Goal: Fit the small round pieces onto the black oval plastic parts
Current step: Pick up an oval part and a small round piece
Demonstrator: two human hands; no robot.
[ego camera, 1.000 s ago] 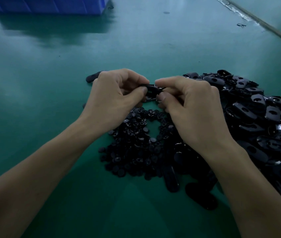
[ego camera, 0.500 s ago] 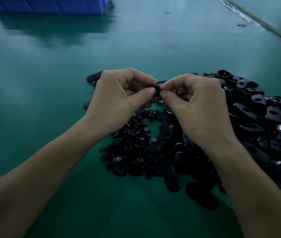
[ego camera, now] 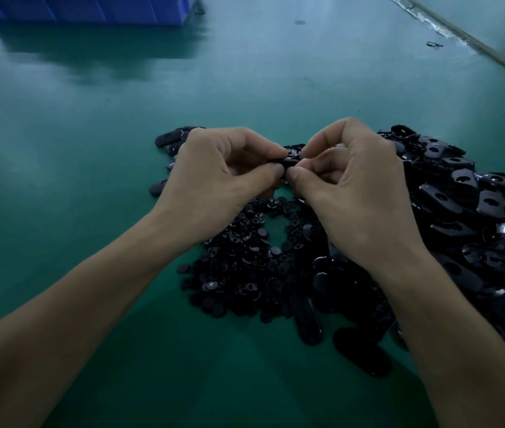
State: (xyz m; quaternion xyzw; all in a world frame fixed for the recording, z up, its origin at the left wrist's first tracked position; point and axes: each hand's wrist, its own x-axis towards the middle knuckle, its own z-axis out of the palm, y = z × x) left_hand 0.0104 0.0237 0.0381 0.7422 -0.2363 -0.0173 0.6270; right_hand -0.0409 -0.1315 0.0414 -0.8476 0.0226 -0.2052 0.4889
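The left hand (ego camera: 214, 183) and right hand (ego camera: 356, 193) meet above the middle of the tabletop (ego camera: 90, 149). Both pinch one oval (ego camera: 289, 162), with the fingers (ego camera: 271, 173) curled tight on its ends. The round piece is hidden between the fingertips, so I cannot tell whether it is seated. To fit it well, the oval likely needs holding level, with the piece centred on its hole and both thumbs squeezing straight. The oval heap (ego camera: 476, 211) spreads toward the right edge, and the round heap (ego camera: 245, 267) touches its left side. There is bare room to the left and toward the far edge, and a bin (ego camera: 90, 7) stands at the far left corner.
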